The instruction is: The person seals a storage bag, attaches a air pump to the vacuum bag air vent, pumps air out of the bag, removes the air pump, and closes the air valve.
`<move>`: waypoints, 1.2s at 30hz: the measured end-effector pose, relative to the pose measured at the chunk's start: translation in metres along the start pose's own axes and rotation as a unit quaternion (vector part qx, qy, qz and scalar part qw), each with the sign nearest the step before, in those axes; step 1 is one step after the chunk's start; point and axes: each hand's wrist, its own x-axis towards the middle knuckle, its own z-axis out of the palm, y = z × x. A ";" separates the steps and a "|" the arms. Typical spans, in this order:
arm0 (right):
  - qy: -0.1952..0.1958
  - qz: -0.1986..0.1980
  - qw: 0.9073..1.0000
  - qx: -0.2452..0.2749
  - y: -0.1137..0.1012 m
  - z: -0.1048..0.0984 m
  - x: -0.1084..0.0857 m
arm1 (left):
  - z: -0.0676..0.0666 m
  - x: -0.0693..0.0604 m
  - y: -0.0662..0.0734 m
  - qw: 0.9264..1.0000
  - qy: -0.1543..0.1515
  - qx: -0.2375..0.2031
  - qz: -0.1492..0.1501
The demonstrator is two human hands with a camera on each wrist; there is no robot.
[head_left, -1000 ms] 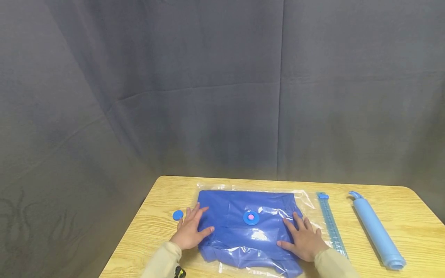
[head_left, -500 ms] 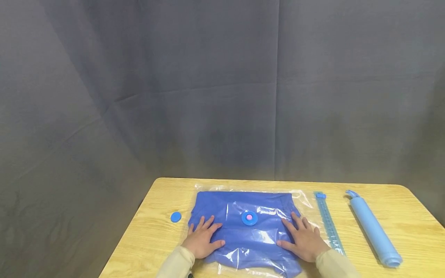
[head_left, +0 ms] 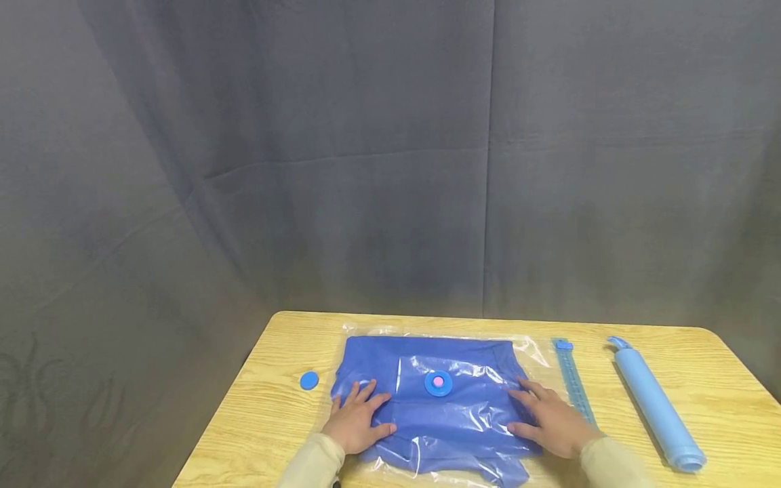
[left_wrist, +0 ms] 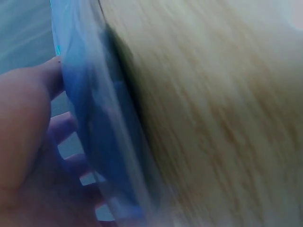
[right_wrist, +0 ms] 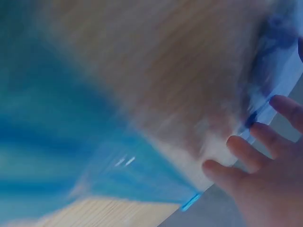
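Note:
A clear vacuum storage bag [head_left: 537, 352] lies flat on the table in the head view, with folded blue cloth [head_left: 378, 359] inside. Near its middle sits a round blue valve [head_left: 430, 391] with a pink centre. My left hand [head_left: 355, 423] rests on the lower left of the bag, fingers spread. On the bag's right side lies my right hand [head_left: 554, 421], fingers spread over the cloth's edge. In the left wrist view the thumb and fingers touch the plastic-covered cloth [left_wrist: 102, 127]. The right wrist view shows my fingertips [right_wrist: 239, 144] at the clear plastic.
A teal zip strip with a blue slider [head_left: 564, 345] runs down the bag's right edge. Farther right lies a light blue hand pump [head_left: 659, 407]. A round blue cap [head_left: 309, 380] is left of the bag. The wooden table [head_left: 262, 407] meets a grey curtain [head_left: 390, 230] behind.
My left hand has moved from the bag's left edge rightward onto it. The right hand has slid right, toward the zip strip, and the cloth's lower right edge has spread right.

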 end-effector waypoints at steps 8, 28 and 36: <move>0.085 0.036 0.991 -0.092 0.027 -0.026 -0.016 | 0.000 0.002 -0.003 1.000 0.002 0.003 -0.003; 0.107 0.285 0.950 -0.074 0.098 -0.079 -0.060 | -0.002 0.000 0.001 1.000 -0.001 0.009 -0.005; 0.059 0.324 0.942 -0.061 0.105 -0.074 -0.066 | 0.002 0.001 0.000 1.000 -0.001 0.009 -0.003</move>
